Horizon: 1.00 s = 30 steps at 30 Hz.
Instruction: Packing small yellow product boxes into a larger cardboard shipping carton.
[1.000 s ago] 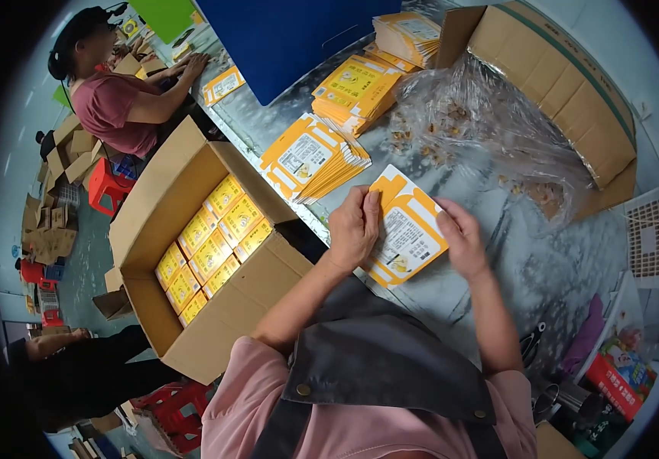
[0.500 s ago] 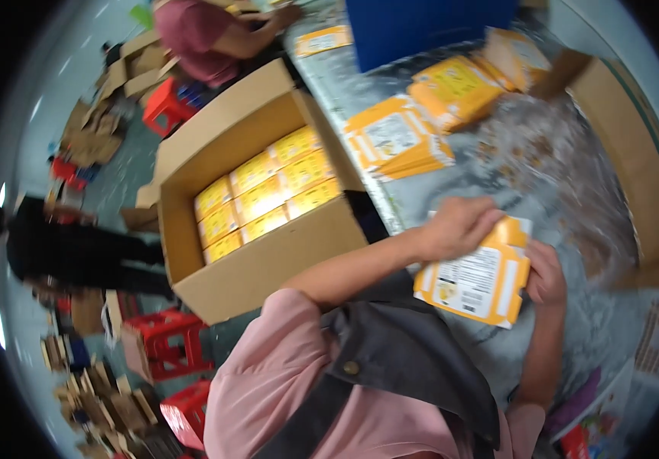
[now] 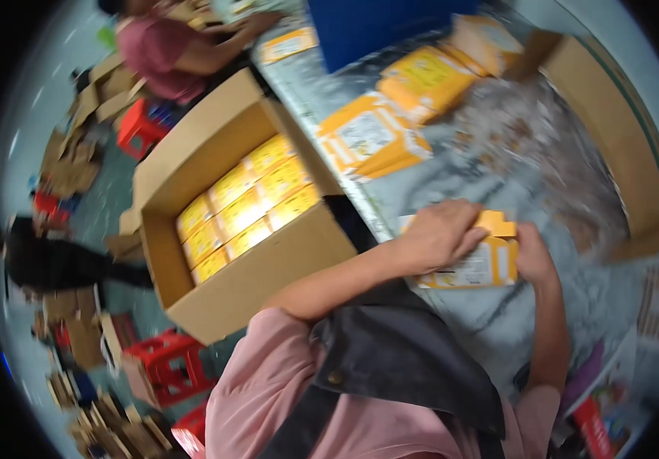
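Note:
A small yellow-and-white carton (image 3: 476, 269) stands partly opened out over the marble-patterned table, its printed white panel towards me and a yellow flap raised at the top. My left hand (image 3: 438, 239) lies across its upper left side, fingers curled over the top edge. At the right end, my right hand (image 3: 534, 254) grips the carton's side, thumb near the flap. Beyond my hands lie piles of flat yellow cartons (image 3: 364, 139). To the left, a large brown box (image 3: 257, 283) holds rows of filled yellow cartons (image 3: 239, 210).
Clear plastic wrap (image 3: 543, 145) spreads beside another open brown box (image 3: 612, 115) on the right. A blue bin (image 3: 383, 27) stands at the back. Red stools (image 3: 169, 367) and cardboard piles are on the floor. A person in a maroon shirt (image 3: 154, 53) works further along the table.
The flat carton has been squeezed into a box shape and its top flap now stands up. My left hand has slid over its top. The whole view has shifted slightly.

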Tool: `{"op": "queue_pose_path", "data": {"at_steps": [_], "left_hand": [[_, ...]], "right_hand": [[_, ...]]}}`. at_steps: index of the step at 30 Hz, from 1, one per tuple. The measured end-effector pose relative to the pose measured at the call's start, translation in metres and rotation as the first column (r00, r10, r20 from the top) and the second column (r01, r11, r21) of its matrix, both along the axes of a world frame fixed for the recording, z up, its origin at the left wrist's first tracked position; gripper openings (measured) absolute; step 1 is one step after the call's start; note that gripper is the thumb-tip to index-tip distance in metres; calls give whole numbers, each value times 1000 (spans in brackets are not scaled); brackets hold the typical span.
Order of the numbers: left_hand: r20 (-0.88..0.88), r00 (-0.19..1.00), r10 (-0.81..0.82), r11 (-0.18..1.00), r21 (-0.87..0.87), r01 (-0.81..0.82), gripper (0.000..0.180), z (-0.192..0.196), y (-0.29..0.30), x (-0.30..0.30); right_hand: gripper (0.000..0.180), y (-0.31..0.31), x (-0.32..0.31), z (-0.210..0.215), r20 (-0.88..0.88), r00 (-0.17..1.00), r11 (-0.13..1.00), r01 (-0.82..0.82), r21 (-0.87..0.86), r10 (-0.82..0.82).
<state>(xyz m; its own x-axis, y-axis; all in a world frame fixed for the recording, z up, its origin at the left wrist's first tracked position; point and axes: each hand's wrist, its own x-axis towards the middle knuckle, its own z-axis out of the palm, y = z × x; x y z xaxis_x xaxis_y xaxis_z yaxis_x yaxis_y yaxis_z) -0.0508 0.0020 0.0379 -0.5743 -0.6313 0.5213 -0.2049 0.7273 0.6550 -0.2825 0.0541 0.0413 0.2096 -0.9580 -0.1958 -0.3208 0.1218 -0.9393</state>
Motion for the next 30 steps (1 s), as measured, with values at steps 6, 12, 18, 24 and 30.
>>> {"op": "queue_pose_path", "data": {"at_steps": [6,12,18,24,30], "left_hand": [[278,961,17,967,240,-87,55,7,4,-2],[69,961,269,813,518,-265,41,-16,-19,-2],[41,938,343,861,386,-332,41,-13,0,-15],[-47,991,127,910,402,-98,51,-16,24,-21],[-157,957,245,782,615,-100,48,-20,11,-18]], "right_hand": [[23,-9,-12,-4,263,955,957,58,285,-136],[70,22,30,-16,713,549,858,491,147,-437],[53,36,98,-28,398,712,675,691,-258,-578],[57,25,77,-41,406,714,727,669,-157,-570],[71,32,90,-24,457,807,754,551,-357,-374]]}}
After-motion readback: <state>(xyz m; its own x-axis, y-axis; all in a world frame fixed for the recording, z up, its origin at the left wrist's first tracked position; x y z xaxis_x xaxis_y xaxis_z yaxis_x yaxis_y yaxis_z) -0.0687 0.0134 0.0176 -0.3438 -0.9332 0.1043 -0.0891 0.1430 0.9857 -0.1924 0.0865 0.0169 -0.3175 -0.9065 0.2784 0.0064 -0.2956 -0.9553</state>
